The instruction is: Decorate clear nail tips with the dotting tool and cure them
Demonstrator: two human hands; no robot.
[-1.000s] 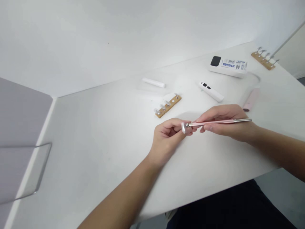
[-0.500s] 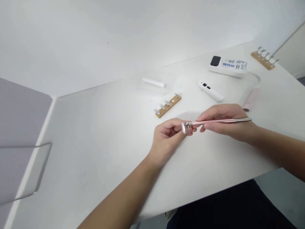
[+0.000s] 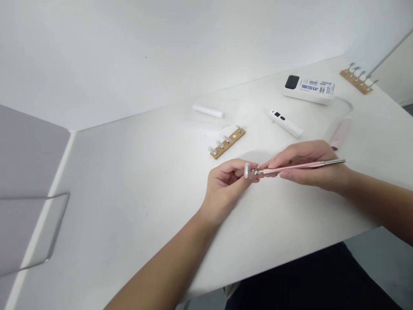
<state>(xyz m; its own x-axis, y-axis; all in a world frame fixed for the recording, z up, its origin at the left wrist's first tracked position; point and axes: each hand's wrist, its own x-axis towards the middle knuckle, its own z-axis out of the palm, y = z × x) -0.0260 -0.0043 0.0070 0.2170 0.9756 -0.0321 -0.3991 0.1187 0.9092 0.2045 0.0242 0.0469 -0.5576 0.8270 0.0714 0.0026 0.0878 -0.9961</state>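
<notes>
My left hand (image 3: 224, 185) is closed in a pinch on a small metal holder bearing a pale, glossy false nail tip (image 3: 247, 170). In my right hand (image 3: 314, 150) lies a slim pink nail brush (image 3: 300, 166) with a silver end, gripped like a pen. Its front end points left and meets the holder by my left fingertips; the bristles cannot be made out. Just beyond the left hand lies a cork-coloured strip (image 3: 230, 145) with several clear nail tips standing on metal pegs.
A white stick-shaped object (image 3: 208, 111) lies near the wall. Farther right are a white handheld device (image 3: 285, 124) with dark buttons, a larger white box (image 3: 309, 90) with blue print, a pink object (image 3: 342, 132) and a second nail-tip strip (image 3: 356, 82). The white table's front edge (image 3: 290, 261) borders my lap.
The nail tip has turned slightly and shifted a little left. The brush has tilted, its rear end higher and its front end lower, and my right fingers have moved slightly left.
</notes>
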